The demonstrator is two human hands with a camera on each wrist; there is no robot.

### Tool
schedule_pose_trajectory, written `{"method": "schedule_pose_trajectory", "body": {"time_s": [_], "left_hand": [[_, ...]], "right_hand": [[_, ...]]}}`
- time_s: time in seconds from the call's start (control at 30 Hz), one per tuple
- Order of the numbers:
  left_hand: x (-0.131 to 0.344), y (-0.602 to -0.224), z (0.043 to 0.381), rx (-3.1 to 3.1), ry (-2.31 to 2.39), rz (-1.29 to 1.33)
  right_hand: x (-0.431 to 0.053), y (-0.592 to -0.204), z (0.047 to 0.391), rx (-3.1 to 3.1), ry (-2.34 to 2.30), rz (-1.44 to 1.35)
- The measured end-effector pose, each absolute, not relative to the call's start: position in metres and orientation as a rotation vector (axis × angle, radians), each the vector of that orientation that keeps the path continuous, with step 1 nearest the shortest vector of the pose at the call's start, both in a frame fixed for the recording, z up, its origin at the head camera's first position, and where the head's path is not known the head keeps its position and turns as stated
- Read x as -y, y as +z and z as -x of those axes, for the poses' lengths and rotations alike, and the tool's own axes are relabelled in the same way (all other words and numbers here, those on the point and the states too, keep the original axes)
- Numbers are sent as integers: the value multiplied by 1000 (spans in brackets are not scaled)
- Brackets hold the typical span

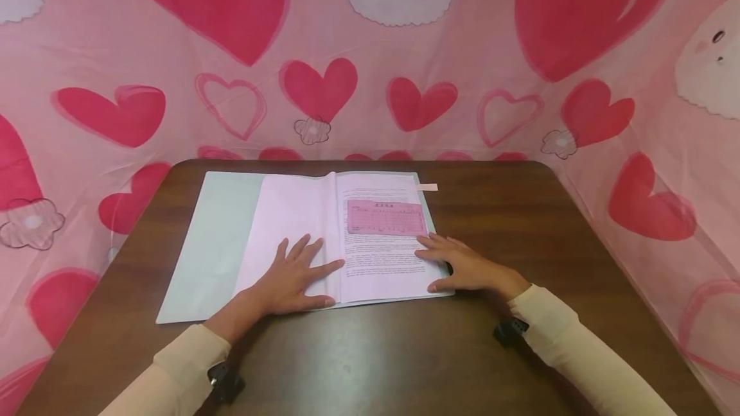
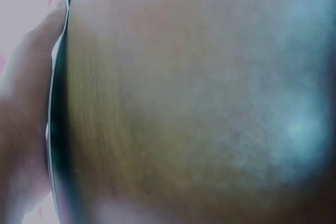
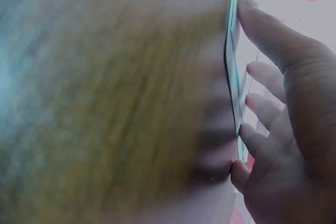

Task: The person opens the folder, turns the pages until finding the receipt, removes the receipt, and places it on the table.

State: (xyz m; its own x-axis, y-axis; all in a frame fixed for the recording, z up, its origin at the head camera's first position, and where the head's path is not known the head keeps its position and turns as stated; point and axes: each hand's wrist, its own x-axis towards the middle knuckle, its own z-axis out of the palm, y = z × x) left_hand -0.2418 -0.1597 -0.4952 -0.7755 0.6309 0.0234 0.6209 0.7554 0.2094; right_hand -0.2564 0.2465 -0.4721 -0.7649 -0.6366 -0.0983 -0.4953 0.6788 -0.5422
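Folder lies open centre-left of frame — your left hand rests on it, your right hand touches its edge — both sets of fingers spread.

The head view faces forward and down, sharing left hand and right hand with the respective close-range wrist views.

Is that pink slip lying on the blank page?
No, the pink slip lies on the printed page, the one under the right hand.
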Motion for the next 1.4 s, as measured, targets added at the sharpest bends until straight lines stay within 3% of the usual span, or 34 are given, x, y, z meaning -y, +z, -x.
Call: {"method": "schedule_pose_trajectory", "body": {"time_s": [0.53,1.4], "left_hand": [[159,-491,241,-2893,296,-1029],[160,-489,240,-2886,264,-1021]], "right_hand": [[-240,-474,289,-2816,-982,760],[-235,-480,338,-2820,-910,595]]}}
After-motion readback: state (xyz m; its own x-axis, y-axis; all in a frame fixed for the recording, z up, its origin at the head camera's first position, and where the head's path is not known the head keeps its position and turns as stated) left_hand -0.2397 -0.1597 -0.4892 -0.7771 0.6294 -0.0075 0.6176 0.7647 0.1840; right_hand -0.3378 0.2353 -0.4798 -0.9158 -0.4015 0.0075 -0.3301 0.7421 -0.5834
